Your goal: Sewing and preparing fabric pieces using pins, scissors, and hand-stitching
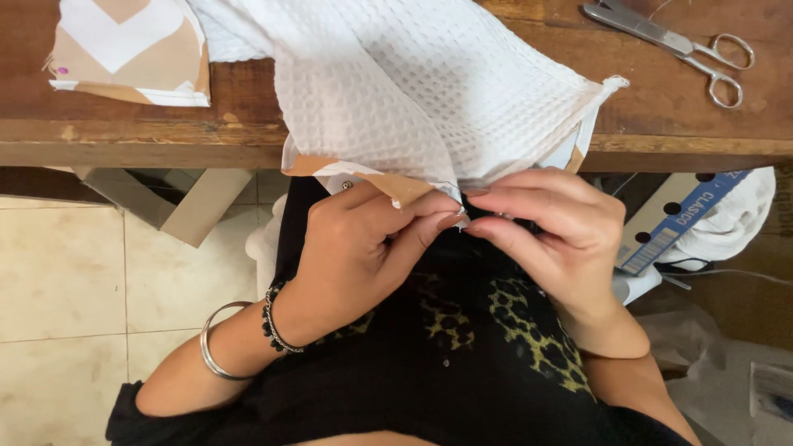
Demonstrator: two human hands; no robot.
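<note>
A white waffle-weave cloth [413,91] with a tan and white backing hangs over the front edge of a wooden table [677,124]. My left hand [363,244] pinches its lower edge between thumb and forefinger, just below the table edge. My right hand [553,227] meets it fingertip to fingertip at the same spot on the cloth's edge. A small pin head [347,185] shows on the cloth near my left hand. Whether my right hand holds a needle or pin is too small to tell.
Metal scissors [686,48] lie on the table at the far right. A folded tan and white chevron fabric piece [128,49] sits at the far left. A white box with round holes [673,223] and white cloth lie under the table at right. Tiled floor lies at left.
</note>
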